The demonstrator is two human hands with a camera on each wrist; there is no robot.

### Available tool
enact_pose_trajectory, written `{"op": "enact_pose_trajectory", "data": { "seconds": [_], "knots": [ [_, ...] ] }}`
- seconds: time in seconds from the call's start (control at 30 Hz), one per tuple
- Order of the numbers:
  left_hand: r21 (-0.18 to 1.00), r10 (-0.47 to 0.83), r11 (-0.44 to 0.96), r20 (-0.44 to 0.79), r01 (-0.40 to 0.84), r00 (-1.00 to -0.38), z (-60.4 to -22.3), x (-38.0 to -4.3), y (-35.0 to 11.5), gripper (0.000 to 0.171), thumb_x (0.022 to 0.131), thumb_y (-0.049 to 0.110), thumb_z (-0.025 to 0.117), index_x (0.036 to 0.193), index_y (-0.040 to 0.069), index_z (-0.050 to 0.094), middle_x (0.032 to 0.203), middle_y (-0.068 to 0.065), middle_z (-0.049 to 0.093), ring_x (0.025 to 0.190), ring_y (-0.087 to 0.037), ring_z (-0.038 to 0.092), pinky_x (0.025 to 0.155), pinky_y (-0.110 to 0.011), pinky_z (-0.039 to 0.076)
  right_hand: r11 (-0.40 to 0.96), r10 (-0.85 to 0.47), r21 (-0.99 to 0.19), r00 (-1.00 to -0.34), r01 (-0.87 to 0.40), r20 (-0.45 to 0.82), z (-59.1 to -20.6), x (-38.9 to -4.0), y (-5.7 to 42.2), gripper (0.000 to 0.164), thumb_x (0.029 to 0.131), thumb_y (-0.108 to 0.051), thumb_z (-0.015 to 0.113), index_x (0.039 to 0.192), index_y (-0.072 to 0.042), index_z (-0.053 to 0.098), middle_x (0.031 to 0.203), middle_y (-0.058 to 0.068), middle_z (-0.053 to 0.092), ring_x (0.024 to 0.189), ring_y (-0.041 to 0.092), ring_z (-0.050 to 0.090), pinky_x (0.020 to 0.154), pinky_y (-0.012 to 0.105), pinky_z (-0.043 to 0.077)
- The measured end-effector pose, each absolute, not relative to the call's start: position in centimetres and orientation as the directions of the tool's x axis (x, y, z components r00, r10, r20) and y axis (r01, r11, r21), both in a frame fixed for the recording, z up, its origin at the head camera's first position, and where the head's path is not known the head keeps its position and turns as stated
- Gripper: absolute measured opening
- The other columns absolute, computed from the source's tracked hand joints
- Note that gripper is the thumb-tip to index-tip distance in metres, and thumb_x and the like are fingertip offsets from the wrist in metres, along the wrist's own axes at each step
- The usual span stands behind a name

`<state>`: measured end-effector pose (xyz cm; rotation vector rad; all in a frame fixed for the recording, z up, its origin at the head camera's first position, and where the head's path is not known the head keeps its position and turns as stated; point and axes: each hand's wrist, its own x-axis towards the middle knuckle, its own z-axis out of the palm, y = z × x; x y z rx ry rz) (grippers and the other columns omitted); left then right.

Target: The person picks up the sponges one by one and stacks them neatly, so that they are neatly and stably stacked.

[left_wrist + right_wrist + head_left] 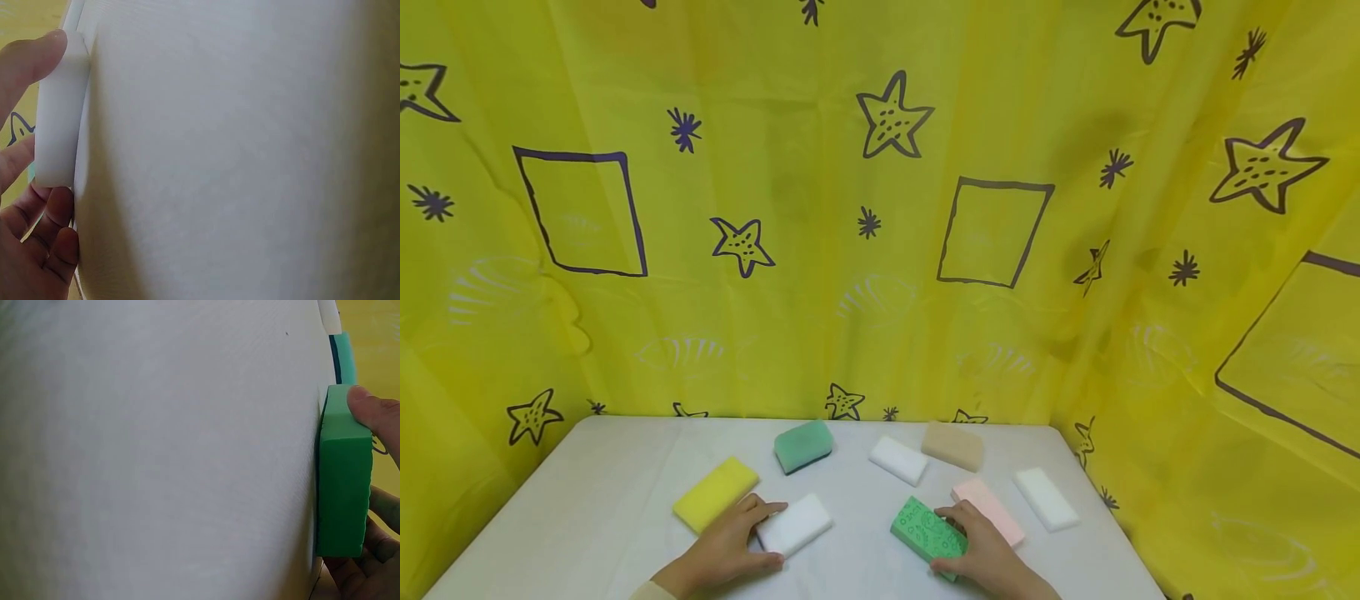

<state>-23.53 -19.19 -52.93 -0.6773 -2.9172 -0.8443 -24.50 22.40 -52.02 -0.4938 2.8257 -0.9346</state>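
On the white table, my left hand (724,540) holds a white sponge block (801,523) between thumb and fingers. The left wrist view shows the thumb at one end of the white sponge (59,125) and the fingertips at the other. To the right, a bright green printed sponge (921,533) is gripped by my right hand (992,554), thumb on its near side and fingers across the far one. In the right wrist view, that green sponge (345,494) lies right at the tabletop.
A yellow sponge (717,493) lies beside my left hand. Behind are a darker green sponge (805,447), a small white block (898,460) and a tan sponge (952,446). Right of these lie a pink sponge (992,510) and another white block (1047,498). Yellow curtains (805,325) enclose the table.
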Motion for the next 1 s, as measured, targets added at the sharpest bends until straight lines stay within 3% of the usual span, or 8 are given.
{"op": "enact_pose_trajectory", "data": {
  "seconds": [0.7, 1.0],
  "knots": [
    [0.513, 0.399, 0.757, 0.13, 0.406, -0.908, -52.2, -23.2, -18.6, 0.075, 0.075, 0.064, 0.074, 0.131, 0.017, 0.062, 0.101, 0.011, 0.051, 0.082, -0.001, 0.043, 0.068, -0.02, 0.04, 0.741, -0.352, -0.608, -0.936, -0.285, 0.009, -51.8, -24.4, 22.4, 0.079, 0.068, -0.054, 0.084, 0.13, -0.011, 0.06, 0.112, -0.004, 0.055, 0.095, 0.01, 0.05, 0.087, 0.033, 0.049],
    [0.589, 0.459, 0.675, 0.135, 0.443, -0.878, -51.3, -22.8, -17.8, 0.072, 0.077, 0.056, 0.077, 0.132, 0.012, 0.062, 0.101, 0.008, 0.05, 0.083, -0.002, 0.043, 0.068, -0.02, 0.038, 0.748, -0.342, -0.608, -0.94, -0.266, -0.01, -51.9, -24.3, 22.4, 0.079, 0.068, -0.056, 0.083, 0.129, -0.011, 0.06, 0.113, -0.004, 0.055, 0.095, 0.01, 0.049, 0.088, 0.036, 0.049]
  ]
}}
